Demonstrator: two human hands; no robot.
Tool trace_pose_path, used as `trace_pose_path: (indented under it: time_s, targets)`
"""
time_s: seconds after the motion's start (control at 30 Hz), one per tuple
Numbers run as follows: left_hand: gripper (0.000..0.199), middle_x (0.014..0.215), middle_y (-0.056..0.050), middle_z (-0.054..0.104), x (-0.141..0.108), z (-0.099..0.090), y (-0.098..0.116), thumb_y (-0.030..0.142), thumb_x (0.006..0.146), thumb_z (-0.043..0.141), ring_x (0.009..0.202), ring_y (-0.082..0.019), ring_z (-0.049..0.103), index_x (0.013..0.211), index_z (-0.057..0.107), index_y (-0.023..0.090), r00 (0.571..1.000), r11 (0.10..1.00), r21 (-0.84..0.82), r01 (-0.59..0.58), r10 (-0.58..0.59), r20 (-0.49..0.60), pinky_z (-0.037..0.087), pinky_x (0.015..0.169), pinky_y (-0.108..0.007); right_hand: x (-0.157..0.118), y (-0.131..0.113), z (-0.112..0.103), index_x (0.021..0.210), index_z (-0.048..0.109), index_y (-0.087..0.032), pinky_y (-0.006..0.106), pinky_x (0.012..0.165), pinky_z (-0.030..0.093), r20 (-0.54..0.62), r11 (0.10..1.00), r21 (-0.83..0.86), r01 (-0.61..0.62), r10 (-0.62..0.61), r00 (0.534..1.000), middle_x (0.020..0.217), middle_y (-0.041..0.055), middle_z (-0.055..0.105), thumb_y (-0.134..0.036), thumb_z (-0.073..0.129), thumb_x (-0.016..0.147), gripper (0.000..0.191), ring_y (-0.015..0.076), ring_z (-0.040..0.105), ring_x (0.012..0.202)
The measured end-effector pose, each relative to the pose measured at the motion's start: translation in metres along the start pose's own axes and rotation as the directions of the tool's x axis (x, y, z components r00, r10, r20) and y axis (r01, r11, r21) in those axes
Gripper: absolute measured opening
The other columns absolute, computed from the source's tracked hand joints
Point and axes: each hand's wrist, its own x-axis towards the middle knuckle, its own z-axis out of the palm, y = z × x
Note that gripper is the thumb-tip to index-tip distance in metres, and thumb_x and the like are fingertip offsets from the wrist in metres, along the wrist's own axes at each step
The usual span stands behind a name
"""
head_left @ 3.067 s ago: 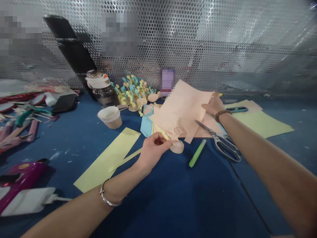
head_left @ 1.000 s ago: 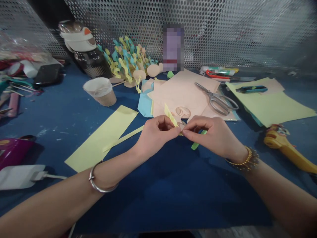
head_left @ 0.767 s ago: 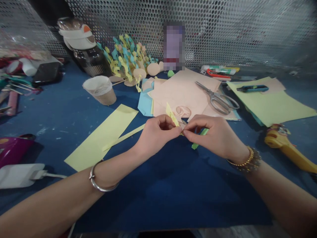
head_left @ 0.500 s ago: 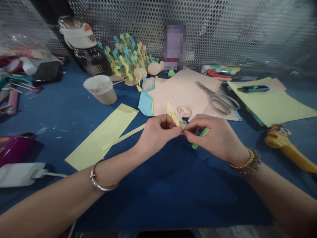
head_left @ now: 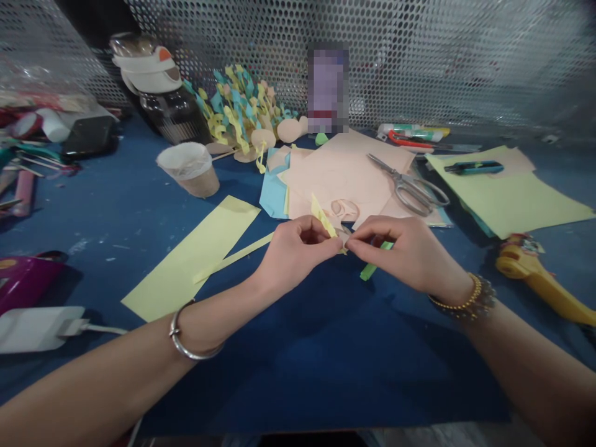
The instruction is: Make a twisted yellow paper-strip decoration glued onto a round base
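Pinching a small folded yellow paper piece (head_left: 322, 216), the left hand (head_left: 298, 257) meets the right hand (head_left: 406, 251), fingertips nearly together over the blue table (head_left: 298, 372); whether the right fingers grip it too, I cannot tell. Just beyond lie pink sheets (head_left: 335, 174) with scissors (head_left: 410, 186) on top. A green marker (head_left: 370, 269) sits partly under the right hand, and a yellow strip (head_left: 237, 256) lies beside the left.
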Motion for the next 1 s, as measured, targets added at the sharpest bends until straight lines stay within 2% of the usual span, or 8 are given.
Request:
trace_pose_path:
  time_s: [0.3, 0.57, 0.67, 0.8, 1.0]
  targets:
    - [0.021, 0.057, 0.004, 0.052, -0.0003, 0.0011, 0.0025, 0.026, 0.068, 0.069, 0.051, -0.008, 0.045, 0.061, 0.051, 0.017, 1.0, 1.0, -0.008, 0.011, -0.011, -0.015, 0.033, 0.047, -0.02, -0.0023, -0.0037, 0.004, 0.07, 0.069, -0.02, 0.023, 0.054, 0.045, 0.003, 1.0, 0.003, 0.001, -0.001, 1.0, 0.069, -0.0008, 0.066, -0.021, 0.063, 0.074, 0.008, 0.0106, 0.056, 0.057]
    - [0.014, 0.059, 0.003, 0.056, -0.0012, 0.0006, 0.0067, 0.02, 0.069, 0.067, 0.052, -0.008, 0.049, 0.063, 0.054, 0.017, 0.999, 0.999, -0.016, 0.028, -0.028, 0.021, 0.038, 0.049, -0.02, -0.0021, -0.0033, 0.0047, 0.068, 0.068, -0.02, 0.024, 0.055, 0.045, -0.045, 0.999, -0.035, 0.028, -0.03, 0.999, 0.068, -0.0003, 0.066, -0.02, 0.063, 0.073, 0.007, 0.0116, 0.056, 0.058]
    - [0.008, 0.067, 0.002, 0.06, -0.001, 0.0009, 0.0059, 0.015, 0.068, 0.066, 0.059, -0.009, 0.054, 0.07, 0.059, 0.017, 0.999, 0.999, -0.039, -0.013, 0.015, 0.052, 0.043, 0.056, -0.02, -0.0009, -0.0011, 0.004, 0.069, 0.069, -0.019, 0.025, 0.053, 0.046, -0.033, 1.0, 0.002, -0.002, 0.002, 0.999, 0.067, 0.0003, 0.067, -0.024, 0.063, 0.074, 0.01, 0.0118, 0.056, 0.056]
    - [0.013, 0.076, 0.0, 0.062, -0.0002, 0.0013, 0.0004, 0.01, 0.068, 0.064, 0.068, -0.01, 0.057, 0.08, 0.061, 0.016, 0.991, 0.993, -0.066, -0.094, 0.1, 0.093, 0.046, 0.065, -0.021, 0.0006, 0.0004, 0.0041, 0.07, 0.07, -0.019, 0.024, 0.053, 0.046, -0.019, 0.999, 0.036, -0.04, 0.041, 0.999, 0.067, 0.0003, 0.067, -0.026, 0.063, 0.075, 0.011, 0.0121, 0.057, 0.057]
    - [0.011, 0.076, 0.0, 0.06, -0.0011, 0.0012, -0.0027, 0.012, 0.069, 0.064, 0.069, -0.01, 0.058, 0.078, 0.06, 0.016, 0.993, 0.992, -0.088, -0.089, 0.095, 0.067, 0.047, 0.066, -0.021, -0.0005, -0.0024, 0.0047, 0.071, 0.07, -0.018, 0.024, 0.052, 0.046, -0.016, 0.998, 0.041, -0.051, 0.052, 0.999, 0.065, 0.0002, 0.067, -0.026, 0.064, 0.075, 0.011, 0.0114, 0.056, 0.055]
